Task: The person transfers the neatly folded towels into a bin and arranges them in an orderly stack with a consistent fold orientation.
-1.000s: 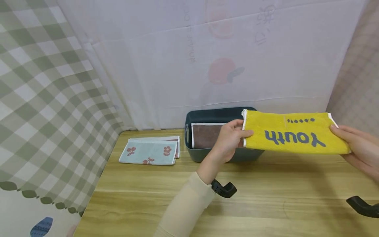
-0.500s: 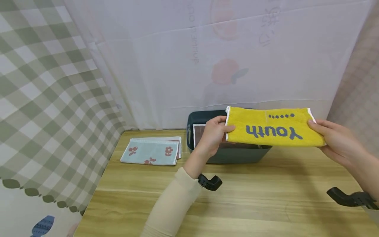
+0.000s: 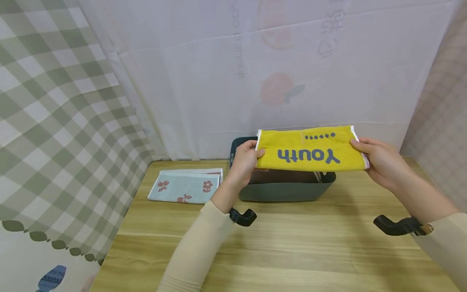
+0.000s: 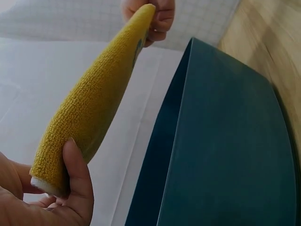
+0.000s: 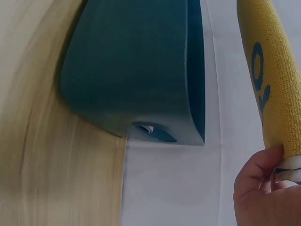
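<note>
A folded yellow towel (image 3: 310,149) with grey "Youth" lettering and white edges hangs level between both hands, above a dark teal bin (image 3: 284,192). My left hand (image 3: 243,162) pinches its left end, thumb on top. On the opposite end, my right hand (image 3: 381,162) grips the white-edged side the same way. In the left wrist view the towel (image 4: 94,99) stays apart from the bin's rim (image 4: 181,108). Part of a brown towel (image 3: 284,176) shows inside the bin; the yellow towel hides the rest.
Left of the bin, a folded pale blue towel (image 3: 186,188) with red flower prints lies on the wooden table (image 3: 292,243), partly over another folded towel. A white curtain (image 3: 189,81) hangs behind the bin. Green checked cloth (image 3: 54,89) lines the left side.
Both hands have carried the yellow towel leftward and slightly farther back, from right of the bin to over it. The pale blue towel has stayed in place.
</note>
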The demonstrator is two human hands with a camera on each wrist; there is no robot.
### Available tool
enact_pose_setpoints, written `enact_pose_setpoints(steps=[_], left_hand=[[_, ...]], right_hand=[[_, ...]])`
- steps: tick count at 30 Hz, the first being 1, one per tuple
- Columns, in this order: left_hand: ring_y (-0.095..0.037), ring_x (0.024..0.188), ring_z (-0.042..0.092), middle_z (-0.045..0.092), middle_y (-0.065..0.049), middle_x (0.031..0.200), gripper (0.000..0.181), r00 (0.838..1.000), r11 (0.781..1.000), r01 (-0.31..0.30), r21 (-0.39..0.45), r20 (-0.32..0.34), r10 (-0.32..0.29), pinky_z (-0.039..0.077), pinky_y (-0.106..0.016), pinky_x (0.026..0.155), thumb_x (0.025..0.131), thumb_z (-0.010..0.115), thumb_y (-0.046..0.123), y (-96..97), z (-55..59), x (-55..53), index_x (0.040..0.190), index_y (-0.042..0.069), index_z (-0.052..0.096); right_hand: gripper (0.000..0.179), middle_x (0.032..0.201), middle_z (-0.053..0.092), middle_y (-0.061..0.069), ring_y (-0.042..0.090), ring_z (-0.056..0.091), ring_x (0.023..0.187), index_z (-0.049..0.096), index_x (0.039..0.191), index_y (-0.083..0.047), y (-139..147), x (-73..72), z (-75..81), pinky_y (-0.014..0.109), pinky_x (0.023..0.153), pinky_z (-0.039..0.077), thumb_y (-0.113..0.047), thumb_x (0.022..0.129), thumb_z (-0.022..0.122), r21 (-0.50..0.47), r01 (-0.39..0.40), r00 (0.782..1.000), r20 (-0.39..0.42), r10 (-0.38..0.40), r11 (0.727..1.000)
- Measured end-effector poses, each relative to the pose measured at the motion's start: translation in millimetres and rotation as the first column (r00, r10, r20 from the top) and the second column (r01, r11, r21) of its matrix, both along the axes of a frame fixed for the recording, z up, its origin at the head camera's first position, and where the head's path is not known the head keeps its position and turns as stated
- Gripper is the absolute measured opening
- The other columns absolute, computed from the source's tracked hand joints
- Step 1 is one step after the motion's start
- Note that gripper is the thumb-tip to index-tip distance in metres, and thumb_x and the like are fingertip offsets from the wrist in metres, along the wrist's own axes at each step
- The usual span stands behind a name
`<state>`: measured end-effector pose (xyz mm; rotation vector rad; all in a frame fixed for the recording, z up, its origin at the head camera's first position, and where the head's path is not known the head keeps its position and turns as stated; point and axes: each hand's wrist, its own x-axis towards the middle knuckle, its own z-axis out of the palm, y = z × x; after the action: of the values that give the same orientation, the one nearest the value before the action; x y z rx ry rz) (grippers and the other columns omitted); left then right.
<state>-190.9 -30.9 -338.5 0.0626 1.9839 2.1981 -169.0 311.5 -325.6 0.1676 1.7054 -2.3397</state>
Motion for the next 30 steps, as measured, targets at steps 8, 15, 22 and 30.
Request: enact_pose_setpoints(steps=[8, 15, 22, 30], left_hand=[[-0.022, 0.084, 0.071, 0.069, -0.018, 0.111, 0.026, 0.999, 0.998, -0.052, -0.048, 0.014, 0.052, 0.059, -0.028, 0.061, 0.107, 0.054, 0.004, -16.1, -4.8, -8.5, 0.132, -0.004, 0.059], [-0.021, 0.084, 0.066, 0.067, -0.019, 0.113, 0.031, 0.993, 0.989, -0.099, -0.111, 0.048, 0.105, 0.057, -0.025, 0.064, 0.107, 0.055, 0.005, -27.4, -11.0, -12.0, 0.136, -0.004, 0.057], [-0.023, 0.093, 0.069, 0.069, -0.020, 0.119, 0.037, 0.986, 0.966, -0.156, -0.206, 0.025, 0.165, 0.057, -0.028, 0.074, 0.104, 0.059, 0.003, -33.2, -15.4, -16.3, 0.139, -0.008, 0.058], [-0.027, 0.095, 0.070, 0.069, -0.025, 0.121, 0.039, 0.984, 0.929, -0.174, -0.327, -0.032, 0.173, 0.058, -0.030, 0.075, 0.099, 0.059, -0.001, -33.2, -20.8, -18.8, 0.136, -0.013, 0.061]], right_hand=[[0.013, 0.097, 0.074, -0.001, 0.009, 0.073, 0.085, 0.074, 0.102, -0.015, -21, -15.3, 1.4, 0.023, 0.071, 0.060, -0.021, 0.107, 0.063, 0.044, -0.011, 1.000, 0.005, 0.011, 0.999], [0.014, 0.093, 0.075, -0.006, 0.007, 0.073, 0.082, 0.070, 0.104, -0.014, -37, -23.9, -3.0, 0.022, 0.070, 0.059, -0.026, 0.107, 0.063, 0.216, -0.013, 1.000, -0.007, 0.015, 0.976], [0.054, 0.087, 0.071, -0.017, 0.001, 0.070, 0.080, 0.050, 0.144, 0.008, -51, -30.7, -10.9, 0.020, 0.073, 0.059, -0.033, 0.109, 0.057, 0.476, -0.008, 0.998, -0.045, 0.033, 0.880], [0.062, 0.097, 0.071, -0.003, 0.003, 0.066, 0.080, 0.056, 0.138, 0.015, -57, -32.9, -22.1, 0.021, 0.072, 0.058, -0.038, 0.108, 0.059, 0.717, 0.056, 0.992, -0.116, 0.040, 0.695]])
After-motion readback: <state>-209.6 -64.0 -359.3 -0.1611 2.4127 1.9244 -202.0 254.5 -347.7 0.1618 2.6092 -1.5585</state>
